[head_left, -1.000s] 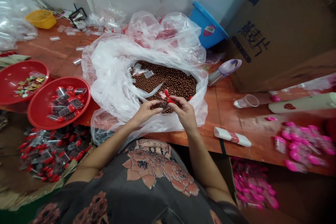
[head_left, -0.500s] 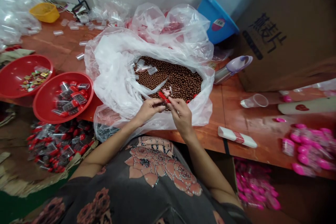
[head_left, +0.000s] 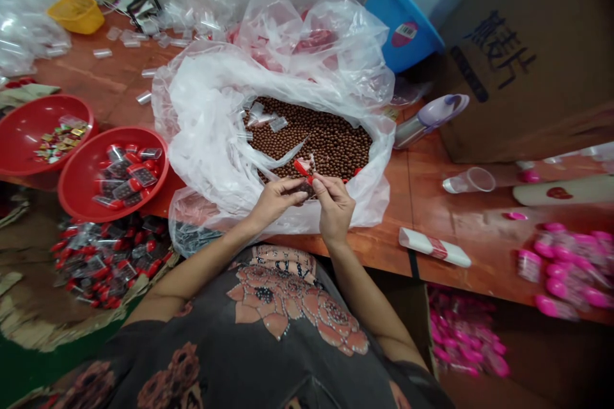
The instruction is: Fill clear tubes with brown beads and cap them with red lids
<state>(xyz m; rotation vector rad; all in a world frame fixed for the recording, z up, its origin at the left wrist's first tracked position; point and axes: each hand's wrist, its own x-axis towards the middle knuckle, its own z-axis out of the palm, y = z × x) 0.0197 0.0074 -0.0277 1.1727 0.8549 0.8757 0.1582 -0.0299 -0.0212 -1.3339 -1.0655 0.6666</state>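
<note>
A big clear plastic bag (head_left: 206, 115) lies open on the orange table, full of small brown balls (head_left: 326, 137). My left hand (head_left: 274, 201) and my right hand (head_left: 334, 204) meet over its near edge, both closed. Between their fingertips sits a small clear container with a red cap (head_left: 303, 170); the right hand pinches the red cap, the left hand holds the clear part beneath it. Several empty clear containers (head_left: 263, 116) lie on the balls at the far left of the bag.
Two red bowls (head_left: 77, 188) (head_left: 19, 134) at the left hold filled red-capped containers and wrapped sweets. More filled ones lie below in a pile (head_left: 103, 255). A blue bucket (head_left: 403, 25), cardboard box (head_left: 522, 57), clear cup (head_left: 470, 180) and pink-capped containers (head_left: 566, 268) stand at the right.
Both hands stay together at the bag's near edge, with the red cap shifting slightly between the fingers. The view has tilted a little.
</note>
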